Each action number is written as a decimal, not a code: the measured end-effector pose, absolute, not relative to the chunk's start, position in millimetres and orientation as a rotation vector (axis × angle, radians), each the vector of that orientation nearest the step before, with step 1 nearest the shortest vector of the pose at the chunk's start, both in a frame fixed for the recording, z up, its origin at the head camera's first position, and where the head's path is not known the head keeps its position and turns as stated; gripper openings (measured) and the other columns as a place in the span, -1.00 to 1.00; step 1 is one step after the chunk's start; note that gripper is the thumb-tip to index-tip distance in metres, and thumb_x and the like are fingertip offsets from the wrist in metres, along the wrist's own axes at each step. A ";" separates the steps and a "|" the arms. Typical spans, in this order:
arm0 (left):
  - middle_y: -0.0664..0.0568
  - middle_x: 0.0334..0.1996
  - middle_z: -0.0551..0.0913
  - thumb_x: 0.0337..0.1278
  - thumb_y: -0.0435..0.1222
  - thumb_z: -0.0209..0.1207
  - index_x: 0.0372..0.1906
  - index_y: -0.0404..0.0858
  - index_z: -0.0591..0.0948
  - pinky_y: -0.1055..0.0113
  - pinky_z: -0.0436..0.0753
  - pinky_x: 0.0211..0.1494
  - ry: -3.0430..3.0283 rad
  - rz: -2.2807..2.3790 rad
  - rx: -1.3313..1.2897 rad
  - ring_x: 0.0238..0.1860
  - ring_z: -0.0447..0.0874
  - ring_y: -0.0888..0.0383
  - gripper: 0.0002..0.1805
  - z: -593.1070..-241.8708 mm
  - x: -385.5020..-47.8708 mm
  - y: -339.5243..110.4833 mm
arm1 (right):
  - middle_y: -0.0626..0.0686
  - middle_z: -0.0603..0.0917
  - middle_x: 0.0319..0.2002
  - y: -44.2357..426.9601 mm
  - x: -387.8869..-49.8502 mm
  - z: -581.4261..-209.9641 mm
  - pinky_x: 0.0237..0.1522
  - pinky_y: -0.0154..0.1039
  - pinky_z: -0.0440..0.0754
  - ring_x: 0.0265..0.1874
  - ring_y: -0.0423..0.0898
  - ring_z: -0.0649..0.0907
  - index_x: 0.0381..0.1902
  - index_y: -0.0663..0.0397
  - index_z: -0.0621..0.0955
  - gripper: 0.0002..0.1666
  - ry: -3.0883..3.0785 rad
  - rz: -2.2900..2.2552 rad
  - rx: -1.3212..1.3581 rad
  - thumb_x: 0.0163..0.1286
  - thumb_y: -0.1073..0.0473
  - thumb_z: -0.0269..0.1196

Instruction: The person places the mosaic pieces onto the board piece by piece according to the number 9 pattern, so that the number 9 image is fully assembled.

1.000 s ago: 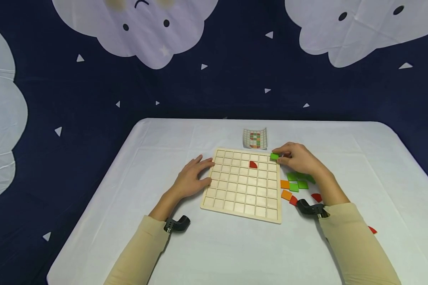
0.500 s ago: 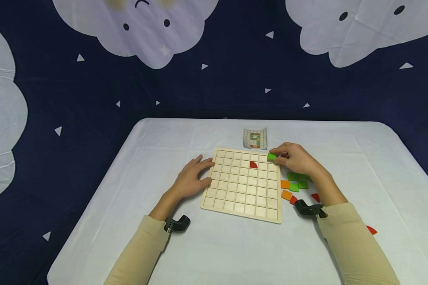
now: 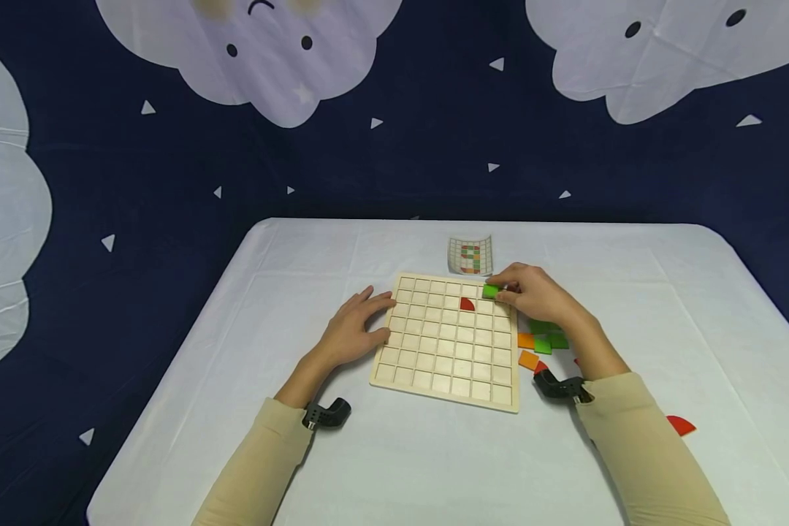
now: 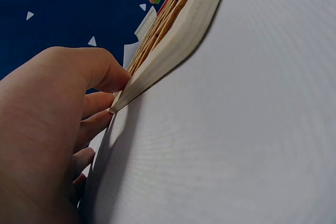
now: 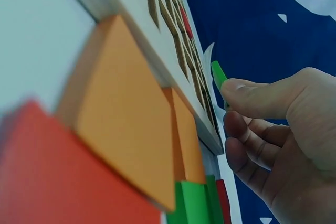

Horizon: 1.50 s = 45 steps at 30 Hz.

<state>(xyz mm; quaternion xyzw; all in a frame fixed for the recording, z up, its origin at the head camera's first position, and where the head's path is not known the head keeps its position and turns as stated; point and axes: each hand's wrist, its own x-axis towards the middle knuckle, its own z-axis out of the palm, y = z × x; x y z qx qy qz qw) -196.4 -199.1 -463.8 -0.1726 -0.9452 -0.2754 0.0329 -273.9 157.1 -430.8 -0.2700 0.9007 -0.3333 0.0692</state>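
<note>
The right hand (image 3: 535, 294) pinches a green tile (image 3: 490, 291) over the far right part of the gridded board (image 3: 443, 395), near the red quarter-circle (image 3: 467, 304) lying in one of the board's cells. The left hand (image 3: 353, 329), fingers loosely spread, touches the board's left edge. Orange tiles (image 3: 529, 360) and loose green tiles (image 3: 557, 341) lie on the desk (image 3: 368, 467) just right of the board; a patterned card (image 3: 470, 257) sits just beyond its far edge.
</note>
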 end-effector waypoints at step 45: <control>0.26 0.35 0.35 0.05 -0.12 0.16 0.27 -0.01 0.51 0.09 -0.01 0.47 -2.911 -0.865 -0.518 0.47 -0.03 0.13 -0.42 -462.4 -195.5 -199.3 | 0.07 0.53 -0.12 118.0 -269.3 -422.8 -0.44 -0.14 0.46 -0.47 -0.06 0.44 0.15 0.13 0.61 -0.60 2.670 -0.921 -0.970 0.35 0.25 0.24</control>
